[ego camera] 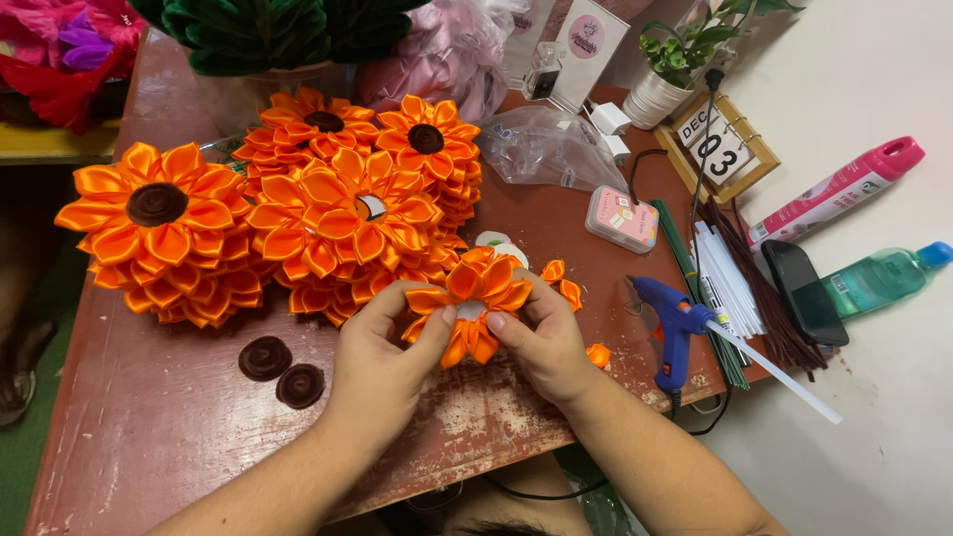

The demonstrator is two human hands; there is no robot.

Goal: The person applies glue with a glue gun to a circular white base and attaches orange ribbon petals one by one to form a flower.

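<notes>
Left hand point(382, 362) and right hand point(541, 342) both pinch a half-built orange ribbon flower point(475, 298), left of the blue glue gun point(675, 328). Petal assembly underway; next likely needs glue.

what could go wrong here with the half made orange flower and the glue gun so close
1. Both hands, left hand and right hand, pinch the unfinished orange flower; a loose petal could slip out of place.
2. The blue glue gun sits close to the right hand, so a hot tip could perhaps burn it.
3. Its cord crosses the table; a snag might drag the gun off.
</notes>
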